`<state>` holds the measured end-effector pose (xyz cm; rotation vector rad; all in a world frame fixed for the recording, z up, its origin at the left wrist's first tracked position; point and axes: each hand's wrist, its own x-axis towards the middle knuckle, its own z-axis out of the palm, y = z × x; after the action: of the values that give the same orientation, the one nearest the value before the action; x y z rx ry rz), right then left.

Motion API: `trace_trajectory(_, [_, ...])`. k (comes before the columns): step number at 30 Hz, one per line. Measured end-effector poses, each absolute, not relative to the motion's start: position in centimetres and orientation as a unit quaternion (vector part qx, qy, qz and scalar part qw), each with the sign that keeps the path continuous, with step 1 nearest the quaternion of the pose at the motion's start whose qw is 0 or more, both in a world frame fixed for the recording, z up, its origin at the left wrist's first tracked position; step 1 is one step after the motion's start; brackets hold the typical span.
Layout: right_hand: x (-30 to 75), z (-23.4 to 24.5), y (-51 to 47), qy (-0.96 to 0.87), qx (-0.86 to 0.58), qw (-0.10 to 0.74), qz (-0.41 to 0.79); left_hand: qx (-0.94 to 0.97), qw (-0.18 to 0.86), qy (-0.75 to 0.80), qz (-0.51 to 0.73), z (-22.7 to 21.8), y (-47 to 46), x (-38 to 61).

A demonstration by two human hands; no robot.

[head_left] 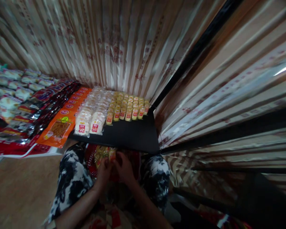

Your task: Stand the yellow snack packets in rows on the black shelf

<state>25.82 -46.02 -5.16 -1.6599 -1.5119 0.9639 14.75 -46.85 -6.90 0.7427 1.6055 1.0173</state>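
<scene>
Between my knees, both hands meet at a small yellow wrapped snack (112, 155). My left hand (104, 171) pinches its left side, and my right hand (124, 167) has thumb and fingers closed on its right side. Just below lies an open red bag (91, 163) with more yellow packets (100, 153) inside, partly covered by my hands. Ahead on the black table (135, 136) stand rows of similar yellow wrapped snacks (128, 113), their red labels facing me.
Left of the yellow rows lie white wrapped crackers (97, 122), an orange snack packet (59, 127), dark shiny packets (30, 113) and white-wrapped packets (10, 106). A pleated printed curtain (124, 47) hangs behind and to the right, crossed by a black bar (193, 54).
</scene>
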Motion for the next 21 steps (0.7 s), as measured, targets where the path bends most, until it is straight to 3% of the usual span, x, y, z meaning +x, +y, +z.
trace_trajectory(10, [29.9, -1.3, -43.3, -0.563, -0.621, 0.419, 0.348, 0.473, 0.544, 0.554, 0.417, -1.5, -43.4, 17.3])
trace_trajectory(16, [34.1, -1.9, -38.7, -0.496, -0.669, 0.482, 0.275, 0.626, 0.391, 0.587, 0.333, 0.5, -37.2, 22.6])
trace_trajectory(21, [37.0, -2.3, -35.0, -0.445, -0.733, 0.477, 0.193, 0.630, 0.419, 0.604, 0.250, 1.4, -33.2, 27.8])
